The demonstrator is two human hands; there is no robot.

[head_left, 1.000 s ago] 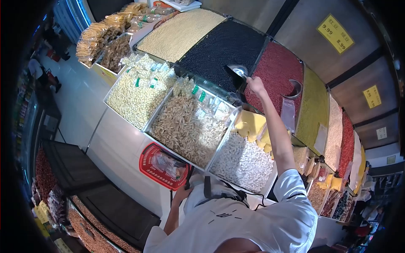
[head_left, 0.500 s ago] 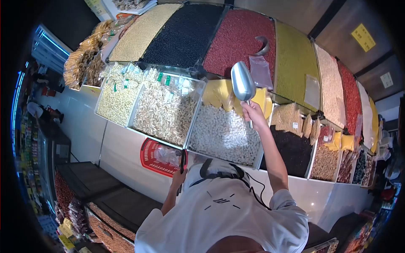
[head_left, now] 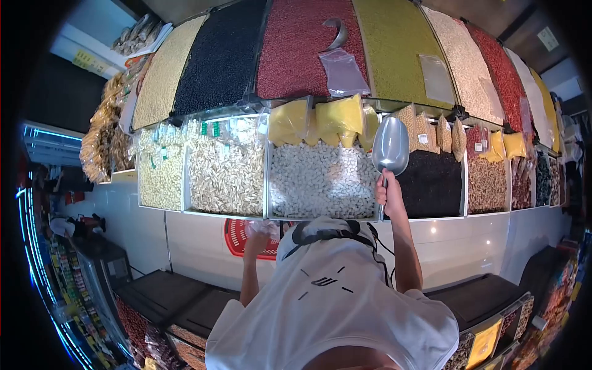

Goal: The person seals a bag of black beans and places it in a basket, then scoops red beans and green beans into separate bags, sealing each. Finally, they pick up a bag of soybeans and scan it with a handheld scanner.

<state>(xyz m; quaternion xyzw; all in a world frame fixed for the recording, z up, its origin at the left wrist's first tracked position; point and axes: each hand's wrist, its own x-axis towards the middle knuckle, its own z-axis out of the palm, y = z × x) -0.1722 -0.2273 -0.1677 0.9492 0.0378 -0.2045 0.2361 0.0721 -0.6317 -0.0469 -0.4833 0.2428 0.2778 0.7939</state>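
My right hand [head_left: 391,192] is closed around the handle of a shiny metal scoop [head_left: 390,147]. The scoop's bowl points away from me and looks bare, above the border between a bin of white pieces [head_left: 320,182] and a bin of black grains [head_left: 431,185]. Lower left, my left hand [head_left: 256,242] is over a red shopping basket [head_left: 235,239], beside a crumpled clear plastic bag [head_left: 264,227] inside it. Its fingers are blurred and partly hidden, so whether they grip the bag cannot be made out.
Yellow bags [head_left: 338,120] stand behind the white pieces. Further back, a curved metal scoop [head_left: 337,34] and a plastic bag [head_left: 345,73] lie on red beans [head_left: 296,55]. Dark-topped cases [head_left: 154,293] stand behind me. A person [head_left: 68,227] is at far left.
The view has turned. My right hand has carried the scoop rightward from the white pieces towards the black grains. My left hand has left the basket's dark handle and moved over the basket.
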